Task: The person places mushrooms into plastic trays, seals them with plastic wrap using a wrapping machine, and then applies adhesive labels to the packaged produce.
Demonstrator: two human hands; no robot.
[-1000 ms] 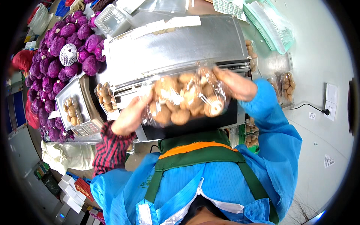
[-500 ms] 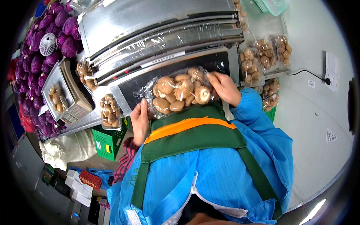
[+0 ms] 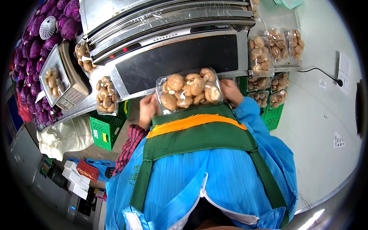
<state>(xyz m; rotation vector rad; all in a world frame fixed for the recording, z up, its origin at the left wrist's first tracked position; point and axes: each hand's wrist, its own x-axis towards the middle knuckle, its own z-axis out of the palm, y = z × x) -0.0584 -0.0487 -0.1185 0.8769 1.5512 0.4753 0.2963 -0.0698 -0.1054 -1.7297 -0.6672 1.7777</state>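
Observation:
In front of my apron, at the near edge of the bench, is a clear-wrapped tray of brown mushrooms (image 3: 191, 91). My left hand (image 3: 148, 110) is closed at its left end, and my right hand (image 3: 231, 93) is closed at the right end. Fingertips on both sides are partly hidden, by the pack's edge and some blur. Past the tray lies the black plate (image 3: 180, 57) of the wrapping machine, with nothing on it. Clear film (image 3: 165, 16) stretches over the metal rollers behind.
On the left stand a scale (image 3: 71, 82) carrying a mushroom pack and another mushroom pack (image 3: 106, 96). Purple cabbages (image 3: 36, 61) are heaped beyond. To the right are several wrapped packs (image 3: 262, 57), with more in a green crate (image 3: 273, 116). Another green crate (image 3: 105, 130) sits below the bench.
The mushroom tray has come off the black plate toward me. Loose film at its left end no longer shows. Both hands have moved lower around its ends, and the view has shifted slightly.

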